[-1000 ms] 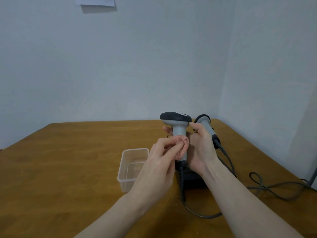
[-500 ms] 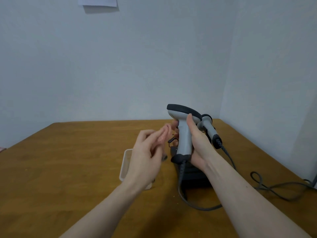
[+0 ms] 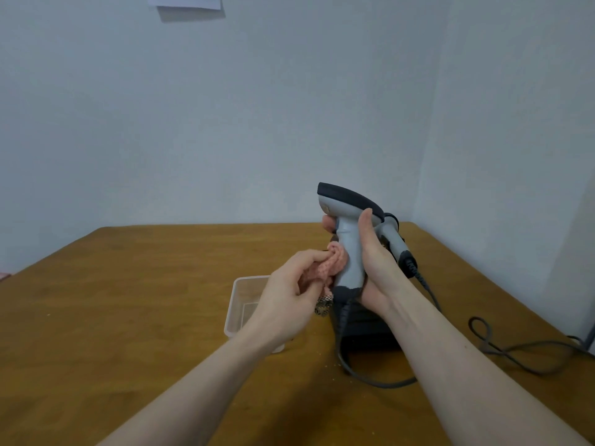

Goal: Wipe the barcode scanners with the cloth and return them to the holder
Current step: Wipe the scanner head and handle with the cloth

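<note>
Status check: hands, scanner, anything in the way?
Right hand grips scanner upright above holder. Left hand presses pink cloth to its handle. Second scanner sits in holder. Cables trail on table, clear of hands.

A person's right hand (image 3: 370, 262) is gripping a grey barcode scanner (image 3: 349, 239) upright by its handle, while the left hand (image 3: 289, 294) is pressing a bunched pink cloth (image 3: 328, 267) against that handle. Behind them, a second scanner (image 3: 394, 239) is sitting in a black holder (image 3: 367, 329) — cables trailing over the wooden table (image 3: 128, 300). A clear plastic tub (image 3: 241, 304) is standing just left.
</note>
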